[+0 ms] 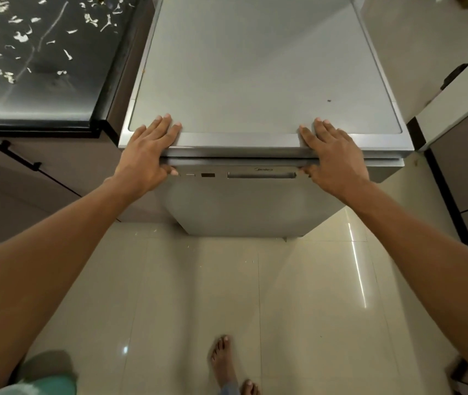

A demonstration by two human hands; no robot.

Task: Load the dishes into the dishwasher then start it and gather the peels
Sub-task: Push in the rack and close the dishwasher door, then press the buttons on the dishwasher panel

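Note:
A silver dishwasher point(255, 81) stands in front of me with its door point(241, 206) closed. My left hand point(147, 152) lies on the top's front left edge, fingers straight on the top, thumb hooked under the lip by the control strip point(261, 174). My right hand point(332, 155) lies the same way on the front right edge, thumb under the lip. Neither hand holds anything. Several pale peels point(21, 37) lie scattered over the dark countertop point(56, 89) at the upper left. No dishes are in view.
Brown cabinet fronts with a black handle point(18, 155) sit left of the dishwasher. A white counter and dark cabinet point(461, 115) stand at the right. Glossy beige floor tiles point(298, 295) lie below, with my bare feet point(224, 363) and a green object point(47, 374) at the bottom left.

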